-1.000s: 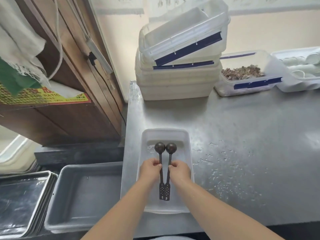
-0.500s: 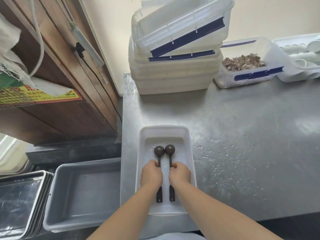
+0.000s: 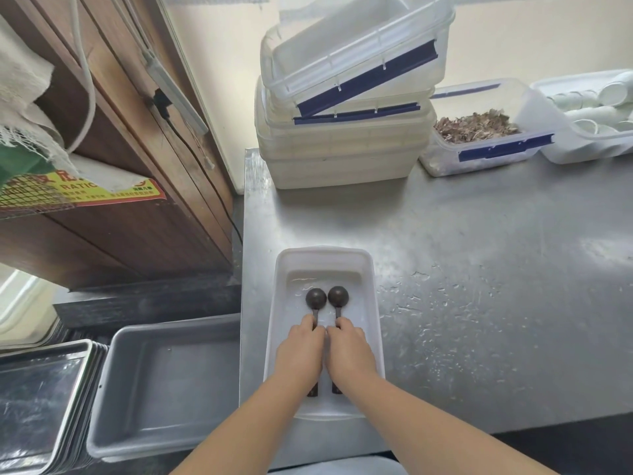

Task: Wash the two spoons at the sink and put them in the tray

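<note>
Now you are gripping one spoon (image 3: pixel 315 298) per hand, left (image 3: pixel 300 354), right (image 3: pixel 350 353), inside the tray (image 3: pixel 372 323); its walls are sitting close beside; sticker (image 3: pixel 82 193) reading "RATIO".

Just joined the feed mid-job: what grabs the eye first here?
Both hands, left hand and right hand, sit side by side on two dark spoons lying parallel in a white tray near the steel counter's front edge. Behind it, a stack of clear tubs rises against the wall.

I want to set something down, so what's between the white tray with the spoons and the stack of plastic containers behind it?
Nothing: in the head view, only bare steel counter separates the tray from the stacked containers.
</note>
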Available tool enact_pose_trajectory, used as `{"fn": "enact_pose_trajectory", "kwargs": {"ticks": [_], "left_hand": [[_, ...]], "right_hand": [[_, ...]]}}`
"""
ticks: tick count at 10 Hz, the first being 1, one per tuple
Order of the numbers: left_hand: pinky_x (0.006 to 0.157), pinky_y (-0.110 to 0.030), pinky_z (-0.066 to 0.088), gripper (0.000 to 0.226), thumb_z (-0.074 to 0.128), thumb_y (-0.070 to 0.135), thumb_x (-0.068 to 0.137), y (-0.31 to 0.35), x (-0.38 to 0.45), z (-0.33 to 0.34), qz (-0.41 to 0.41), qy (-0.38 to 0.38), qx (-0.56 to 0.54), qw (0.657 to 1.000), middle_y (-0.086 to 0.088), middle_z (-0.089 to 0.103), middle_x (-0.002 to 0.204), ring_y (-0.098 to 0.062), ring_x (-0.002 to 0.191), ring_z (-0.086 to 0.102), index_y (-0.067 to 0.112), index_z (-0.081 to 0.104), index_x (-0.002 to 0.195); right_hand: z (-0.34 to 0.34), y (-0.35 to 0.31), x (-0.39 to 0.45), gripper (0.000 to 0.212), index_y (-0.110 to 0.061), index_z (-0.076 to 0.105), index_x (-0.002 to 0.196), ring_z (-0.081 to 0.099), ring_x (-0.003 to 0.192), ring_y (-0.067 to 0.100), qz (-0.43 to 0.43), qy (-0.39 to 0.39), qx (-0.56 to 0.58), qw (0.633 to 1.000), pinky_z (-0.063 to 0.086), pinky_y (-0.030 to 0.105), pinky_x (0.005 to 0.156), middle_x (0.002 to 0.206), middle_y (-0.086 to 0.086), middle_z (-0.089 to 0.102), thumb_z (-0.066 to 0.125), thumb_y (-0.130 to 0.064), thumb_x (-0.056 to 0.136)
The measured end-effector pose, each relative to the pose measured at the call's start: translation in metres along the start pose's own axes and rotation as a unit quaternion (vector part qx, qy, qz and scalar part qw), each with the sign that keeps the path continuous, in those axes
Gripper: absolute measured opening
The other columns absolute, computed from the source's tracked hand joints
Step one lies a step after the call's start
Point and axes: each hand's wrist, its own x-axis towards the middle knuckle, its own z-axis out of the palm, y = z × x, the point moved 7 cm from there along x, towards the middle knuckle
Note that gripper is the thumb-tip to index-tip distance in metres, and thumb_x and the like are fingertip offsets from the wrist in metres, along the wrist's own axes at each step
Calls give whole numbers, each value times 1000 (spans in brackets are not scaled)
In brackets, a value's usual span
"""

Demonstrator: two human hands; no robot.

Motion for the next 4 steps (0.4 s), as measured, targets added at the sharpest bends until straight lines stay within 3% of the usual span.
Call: {"fn": "enact_pose_trajectory", "kwargs": {"ticks": [1,2,3,4], "left_hand": [[81,-44,51,26,47,3,92,-3,-4,2,14,-16,22,1000,-14,50,126,-35,104,57,6,53,118],[81,-43,50,28,47,-1,91,-6,-6,-1,16,-15,28,999,-16,48,128,-36,105,57,3,50,119],[72,-38,51,26,51,1,86,-3,-13,-5,24,-17,60,998,-13,47,120,-29,91,54,5,48,112],[65,-36,49,39,55,0,83,0,-13,-4,30,-11,86,996,-10,44,119,-25,85,52,9,44,119]], "right_hand": [[3,-3,-6,27,-9,59,107,47,113,27,-32,-34,-95,994,46,36,86,138,6,46,46,1,86],[4,1,-7,34,-7,58,115,47,116,26,-35,-35,-95,994,47,36,91,140,5,45,48,2,84],[6,2,-10,35,-5,59,117,48,116,26,-35,-41,-98,994,49,36,90,140,6,45,49,3,84],[5,-3,-10,29,-6,62,107,47,116,28,-50,-27,-98,994,48,36,89,137,7,45,48,4,84]]}}
